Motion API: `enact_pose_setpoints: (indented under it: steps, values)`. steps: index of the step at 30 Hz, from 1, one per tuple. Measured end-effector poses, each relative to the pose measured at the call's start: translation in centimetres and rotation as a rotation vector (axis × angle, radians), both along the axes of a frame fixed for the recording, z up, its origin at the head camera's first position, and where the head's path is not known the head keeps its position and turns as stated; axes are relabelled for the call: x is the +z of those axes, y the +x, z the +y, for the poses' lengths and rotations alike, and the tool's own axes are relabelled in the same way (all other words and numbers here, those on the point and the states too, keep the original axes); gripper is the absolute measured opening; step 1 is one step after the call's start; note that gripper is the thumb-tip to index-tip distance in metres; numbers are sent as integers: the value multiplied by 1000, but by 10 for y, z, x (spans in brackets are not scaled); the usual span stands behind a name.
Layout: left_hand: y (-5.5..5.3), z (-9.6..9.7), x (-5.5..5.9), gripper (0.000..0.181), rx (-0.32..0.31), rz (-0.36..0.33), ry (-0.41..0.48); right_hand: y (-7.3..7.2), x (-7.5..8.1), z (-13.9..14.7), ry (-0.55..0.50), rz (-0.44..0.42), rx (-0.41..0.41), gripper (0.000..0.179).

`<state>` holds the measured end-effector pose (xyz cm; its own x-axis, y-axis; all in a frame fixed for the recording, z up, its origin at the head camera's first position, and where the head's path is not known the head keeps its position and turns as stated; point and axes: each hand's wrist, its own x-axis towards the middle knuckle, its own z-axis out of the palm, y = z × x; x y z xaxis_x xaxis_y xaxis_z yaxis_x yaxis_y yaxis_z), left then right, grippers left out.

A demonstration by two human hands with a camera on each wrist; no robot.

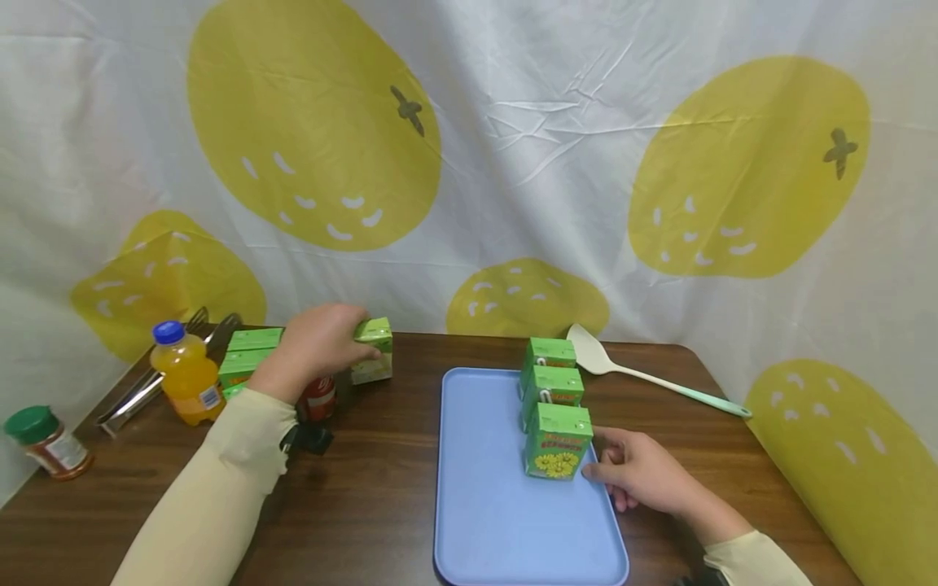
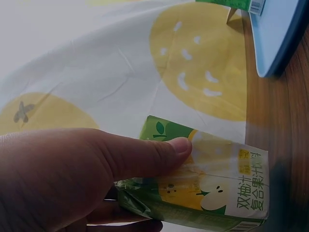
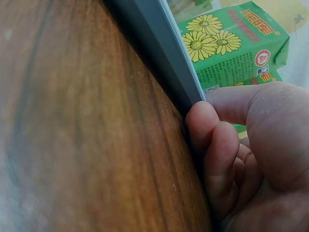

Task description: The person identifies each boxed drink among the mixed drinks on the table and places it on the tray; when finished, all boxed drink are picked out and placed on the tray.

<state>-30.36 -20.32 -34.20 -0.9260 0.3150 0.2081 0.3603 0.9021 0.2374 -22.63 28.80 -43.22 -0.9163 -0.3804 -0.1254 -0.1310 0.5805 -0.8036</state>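
Observation:
On the left half of the table, my left hand (image 1: 318,342) grips a pale green and white juice carton (image 1: 375,362). The left wrist view shows my thumb across the upper face of that carton, which has fruit pictures on it. At the right rim of the blue tray (image 1: 484,505), my right hand (image 1: 637,468) pinches the edge, thumb over it and curled fingers on the outer side. Three green drink cartons (image 1: 560,448) with yellow flowers stand in a row along the tray's right side, the nearest one close to my right thumb.
Behind the left forearm are more green cartons (image 1: 247,362) and a red can (image 1: 320,399), partly hidden. An orange juice bottle (image 1: 189,382), metal tongs (image 1: 135,403) and a green-lidded spice jar (image 1: 54,446) stand or lie at far left. A spatula (image 1: 659,382) lies at back right.

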Motion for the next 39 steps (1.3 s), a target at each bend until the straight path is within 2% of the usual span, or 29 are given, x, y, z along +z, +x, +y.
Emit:
enact_pose_setpoints:
  steps: [5,14,24,31,39]
  values:
    - [6,8,6,35,-14,45,-8,0,0,0,-5,-6,2,86]
    - [19,24,16,39,-78,137,-24,-1,0,0,1,2,1,86]
    - [32,46,16,37,-185,232,-36,-1,-1,1,3,-4,0,87]
    - [38,57,13,38,-239,240,-16,-1,-1,1,-7,-6,-3,87]
    - [47,74,13,37,-305,182,19,-2,-3,2,-20,-13,-2,88]
